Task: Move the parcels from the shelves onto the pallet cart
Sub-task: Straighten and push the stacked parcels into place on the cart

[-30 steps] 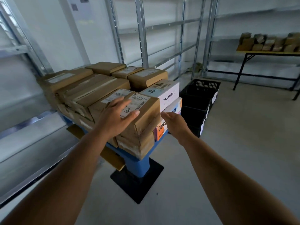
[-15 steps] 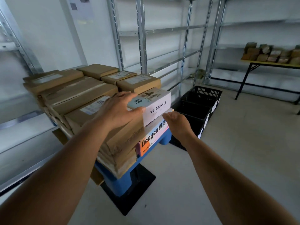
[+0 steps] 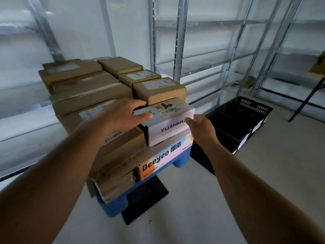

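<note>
Two hands: both reach over the near edge of the load toward the white YUANMU box (image 3: 168,120).
Left hand (image 3: 121,115): at 11 o'clock of centre, laid on the box's top left corner, fingers straight and relaxed, thumb on the top panel; it presses rather than grips.
Right hand (image 3: 202,129): at 1 o'clock of centre, at the box's right end, fingers lightly bent with the tips touching or just beside that end; whether they actually grip cannot be told.
YUANMU box: sits at the cart's near right corner, on top of the orange Deeyeo carton (image 3: 158,164), its front face close to the carton's front edge.
Brown parcels (image 3: 91,95): stacked in rows across the rest of the load, from 9 to 12 o'clock, packed side against side, the near left stack overhanging the cart's edge.
Pallet cart (image 3: 112,208): blue, its near corner and right foot showing under the load, standing on a black base plate (image 3: 146,199).
Black crates (image 3: 239,125): at 2 o'clock, just beside the cart's right side.
Metal shelving (image 3: 181,41): upright posts directly behind the cart from 11 to 2 o'clock.
Open floor (image 3: 272,173): pale bare floor from 3 to 6 o'clock, near the right arm.
</note>
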{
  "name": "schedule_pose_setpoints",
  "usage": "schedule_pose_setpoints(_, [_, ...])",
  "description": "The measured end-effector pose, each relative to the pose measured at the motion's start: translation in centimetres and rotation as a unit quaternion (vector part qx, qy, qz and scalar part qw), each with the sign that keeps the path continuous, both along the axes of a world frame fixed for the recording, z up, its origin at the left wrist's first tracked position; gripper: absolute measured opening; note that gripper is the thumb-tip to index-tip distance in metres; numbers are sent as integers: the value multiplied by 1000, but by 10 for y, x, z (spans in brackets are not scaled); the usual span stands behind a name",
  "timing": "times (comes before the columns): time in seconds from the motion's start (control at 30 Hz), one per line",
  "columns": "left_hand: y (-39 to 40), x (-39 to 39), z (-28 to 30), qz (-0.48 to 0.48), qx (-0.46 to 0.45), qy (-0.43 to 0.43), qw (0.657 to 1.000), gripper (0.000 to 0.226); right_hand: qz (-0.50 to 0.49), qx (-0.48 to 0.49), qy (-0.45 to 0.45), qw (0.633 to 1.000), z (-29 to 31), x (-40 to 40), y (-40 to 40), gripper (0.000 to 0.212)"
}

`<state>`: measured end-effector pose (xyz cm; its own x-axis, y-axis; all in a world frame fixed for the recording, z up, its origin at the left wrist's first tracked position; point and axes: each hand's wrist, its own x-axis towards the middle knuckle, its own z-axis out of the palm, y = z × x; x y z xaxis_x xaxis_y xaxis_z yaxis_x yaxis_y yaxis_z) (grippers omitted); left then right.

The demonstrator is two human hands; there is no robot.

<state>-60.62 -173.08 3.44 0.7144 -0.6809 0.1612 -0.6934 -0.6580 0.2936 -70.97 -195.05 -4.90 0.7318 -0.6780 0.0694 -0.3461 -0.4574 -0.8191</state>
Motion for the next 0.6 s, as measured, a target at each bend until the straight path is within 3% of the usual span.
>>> schedule_pose_setpoints(0.17, [-13, -20, -1, 65, 28, -39, 997, 66, 13, 4, -38, 999, 4, 11, -28, 52])
schedule_pose_setpoints(0.33, [-27, -38, -15, 154, 96, -71, 981, 64, 106, 18, -67, 992, 3, 21, -52, 35])
schedule_pose_setpoints(0.43, [-27, -45, -27, 203, 133, -98, 965, 67, 155, 43, -59, 985, -3, 27, -66, 39])
schedule_pose_setpoints(0.6, [-37, -56, -41, 229, 171, -115, 951, 56, 227, 58, -46, 971, -11, 36, -76, 25])
